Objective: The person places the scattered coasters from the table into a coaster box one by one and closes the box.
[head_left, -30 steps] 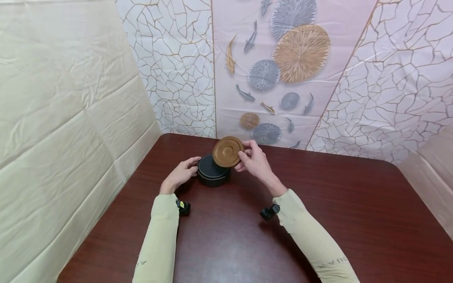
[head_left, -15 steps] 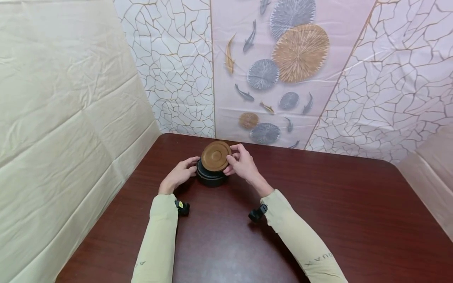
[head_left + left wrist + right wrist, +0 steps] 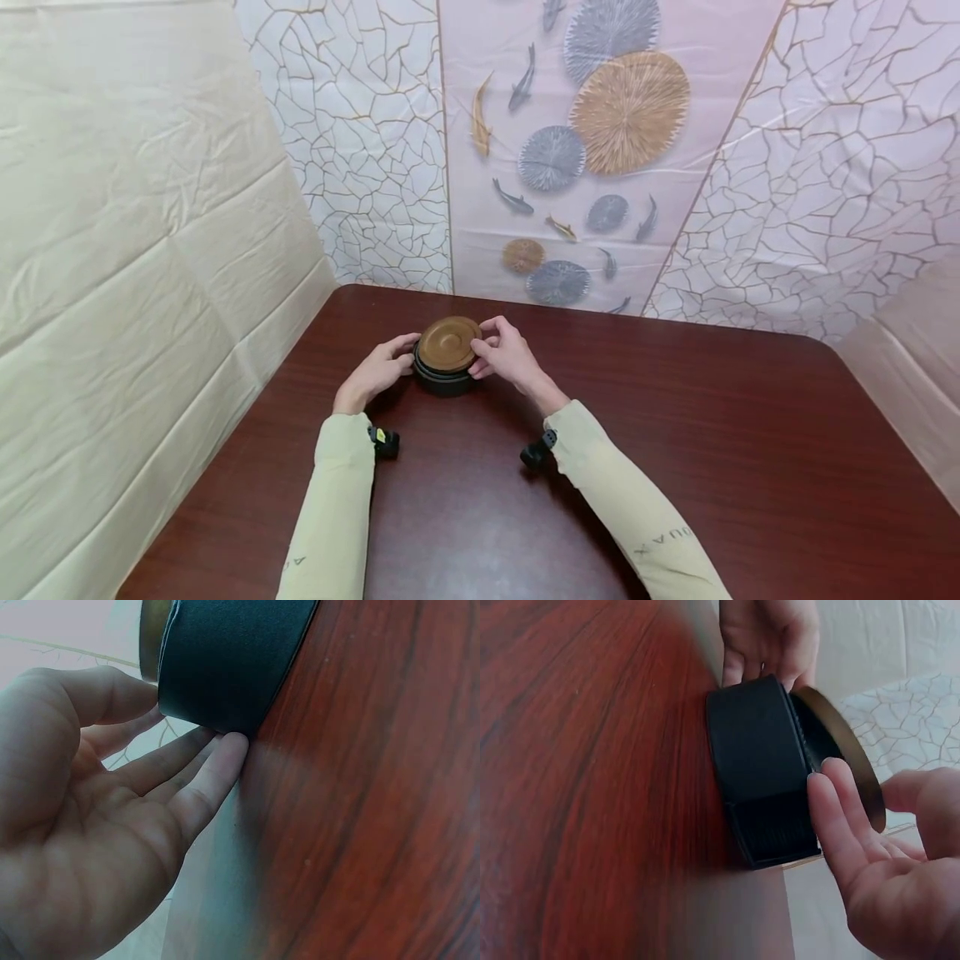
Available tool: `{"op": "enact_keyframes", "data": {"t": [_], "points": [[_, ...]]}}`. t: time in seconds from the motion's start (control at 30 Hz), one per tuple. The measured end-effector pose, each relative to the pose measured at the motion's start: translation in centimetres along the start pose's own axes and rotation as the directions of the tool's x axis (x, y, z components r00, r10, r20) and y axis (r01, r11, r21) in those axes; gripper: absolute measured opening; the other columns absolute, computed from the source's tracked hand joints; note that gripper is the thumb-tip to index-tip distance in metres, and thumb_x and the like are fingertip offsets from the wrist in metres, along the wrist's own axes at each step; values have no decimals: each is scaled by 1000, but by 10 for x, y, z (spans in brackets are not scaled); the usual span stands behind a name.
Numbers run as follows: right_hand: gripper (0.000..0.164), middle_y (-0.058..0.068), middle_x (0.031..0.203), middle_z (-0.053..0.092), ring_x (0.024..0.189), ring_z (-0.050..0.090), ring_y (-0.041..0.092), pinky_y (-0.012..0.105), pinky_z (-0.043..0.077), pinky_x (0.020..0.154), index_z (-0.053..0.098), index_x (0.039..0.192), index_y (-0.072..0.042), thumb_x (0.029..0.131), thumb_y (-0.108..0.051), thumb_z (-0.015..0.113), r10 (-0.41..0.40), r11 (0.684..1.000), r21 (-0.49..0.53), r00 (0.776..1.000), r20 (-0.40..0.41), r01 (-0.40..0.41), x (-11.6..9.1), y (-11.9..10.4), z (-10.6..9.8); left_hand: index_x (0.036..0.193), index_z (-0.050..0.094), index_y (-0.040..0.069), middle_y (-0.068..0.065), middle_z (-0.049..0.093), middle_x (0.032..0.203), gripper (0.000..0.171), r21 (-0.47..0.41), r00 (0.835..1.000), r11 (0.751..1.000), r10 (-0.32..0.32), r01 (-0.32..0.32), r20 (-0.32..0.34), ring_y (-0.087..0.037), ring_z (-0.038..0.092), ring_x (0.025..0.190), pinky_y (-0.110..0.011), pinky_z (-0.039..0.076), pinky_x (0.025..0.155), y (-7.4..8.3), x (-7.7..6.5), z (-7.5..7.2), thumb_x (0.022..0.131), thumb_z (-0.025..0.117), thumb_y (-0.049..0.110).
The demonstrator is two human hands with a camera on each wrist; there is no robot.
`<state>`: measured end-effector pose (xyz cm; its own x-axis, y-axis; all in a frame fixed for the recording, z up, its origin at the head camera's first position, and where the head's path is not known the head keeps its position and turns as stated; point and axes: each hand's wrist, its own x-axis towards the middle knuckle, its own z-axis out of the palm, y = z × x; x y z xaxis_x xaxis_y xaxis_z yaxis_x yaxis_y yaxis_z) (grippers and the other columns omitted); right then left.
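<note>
A brown round coaster with raised rings tilts over a black round coaster holder at the far left of the table. My right hand pinches the coaster's right edge between thumb and fingers. In the right wrist view, the coaster leans at the holder's opening, and two fingers touch the rim of the holder. On the left, my left hand touches the holder's side with fairly straight fingers. The left wrist view has its thumb and fingertips against the holder's wall. The holder's inside is mostly hidden.
The holder stands on a dark red-brown wooden table. A patterned cloth hangs behind the far edge, and a cream cloth runs along the left side. Small black cameras sit at both wrists.
My right hand has brought the coaster left and down over the holder, and the coaster has tipped flatter. My left hand has stayed at the holder's side.
</note>
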<state>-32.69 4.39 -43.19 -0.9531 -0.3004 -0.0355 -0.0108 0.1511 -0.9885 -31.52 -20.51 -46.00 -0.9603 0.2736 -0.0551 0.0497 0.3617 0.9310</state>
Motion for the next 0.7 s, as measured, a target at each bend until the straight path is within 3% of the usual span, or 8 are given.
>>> {"op": "enact_keyframes", "data": {"t": [0.2, 0.4, 0.7], "points": [[36, 12, 75, 67, 50, 63, 18, 45, 58, 58, 47, 124, -5, 95, -17, 64, 11, 989, -149, 1000, -2, -11, 5, 2, 5, 152, 34, 8, -21, 41, 149, 50, -1, 1000, 1000, 9, -9, -9, -36, 53, 128, -46, 45, 106, -2, -1, -3, 103, 37, 6], [31, 7, 64, 63, 43, 57, 16, 39, 54, 48, 50, 117, -7, 95, -22, 64, 13, 949, -314, 999, -29, -21, 6, 6, 4, 152, 35, 8, -20, 41, 150, 50, -5, 1000, 1000, 11, -11, -10, -36, 53, 128, -46, 45, 105, -3, 0, -4, 103, 38, 6], [26, 15, 70, 67, 42, 59, 17, 38, 53, 46, 52, 116, -7, 96, -21, 60, 24, 951, -308, 1000, -8, -25, 5, 6, 0, 152, 35, 7, -21, 41, 150, 50, 6, 1000, 1000, 17, -17, -7, -36, 53, 128, -46, 46, 105, -2, -1, -3, 102, 37, 5]]}}
